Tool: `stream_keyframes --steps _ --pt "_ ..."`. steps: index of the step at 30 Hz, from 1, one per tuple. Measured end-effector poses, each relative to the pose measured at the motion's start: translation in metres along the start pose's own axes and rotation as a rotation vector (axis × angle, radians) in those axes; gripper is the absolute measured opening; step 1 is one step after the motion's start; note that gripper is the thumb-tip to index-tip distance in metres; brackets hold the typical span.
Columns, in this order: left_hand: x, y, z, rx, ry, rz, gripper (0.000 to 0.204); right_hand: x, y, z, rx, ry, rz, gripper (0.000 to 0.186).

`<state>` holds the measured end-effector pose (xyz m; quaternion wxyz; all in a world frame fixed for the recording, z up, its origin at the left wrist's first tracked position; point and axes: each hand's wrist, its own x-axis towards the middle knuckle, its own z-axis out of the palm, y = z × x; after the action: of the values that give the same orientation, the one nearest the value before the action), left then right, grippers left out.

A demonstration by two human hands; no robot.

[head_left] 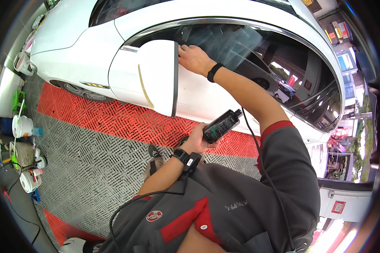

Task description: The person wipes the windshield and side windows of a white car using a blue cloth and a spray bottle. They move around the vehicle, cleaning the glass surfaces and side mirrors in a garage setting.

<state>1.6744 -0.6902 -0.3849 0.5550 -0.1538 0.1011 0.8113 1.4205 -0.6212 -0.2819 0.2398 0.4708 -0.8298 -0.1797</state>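
Note:
My left hand is closed around a black bottle, tilted with its narrow capped end toward the upper right. The bottle is in front of my body, below the white car's door. My right hand reaches to the side window, just behind the white side mirror. Its fingers are bent, and their tips are partly hidden at the mirror's dark edge. Whatever they hold, if anything, does not show. Pale, streaky patches cover part of the glass beyond this hand.
Red and grey grid flooring lies beside the car. White buckets and other containers stand along the left wall. A black cable runs over my right shoulder, and another trails from my left wrist. Shelving with boxes is at the upper right.

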Motion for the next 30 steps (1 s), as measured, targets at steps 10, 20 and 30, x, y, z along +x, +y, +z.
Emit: stream_keyframes --steps 10,20,30 --pt "-0.018 0.028 -0.018 -0.077 -0.014 0.107 0.065 -0.096 0.103 -0.118 -0.086 0.127 0.485 0.023" --pt "-0.014 0.027 -0.012 -0.03 0.046 0.053 0.063 -0.058 0.089 -0.088 0.016 0.166 0.222 0.026" --pt "-0.004 0.027 -0.025 -0.042 0.087 -0.051 0.063 -0.11 0.105 -0.101 -0.082 0.14 0.541 0.019"
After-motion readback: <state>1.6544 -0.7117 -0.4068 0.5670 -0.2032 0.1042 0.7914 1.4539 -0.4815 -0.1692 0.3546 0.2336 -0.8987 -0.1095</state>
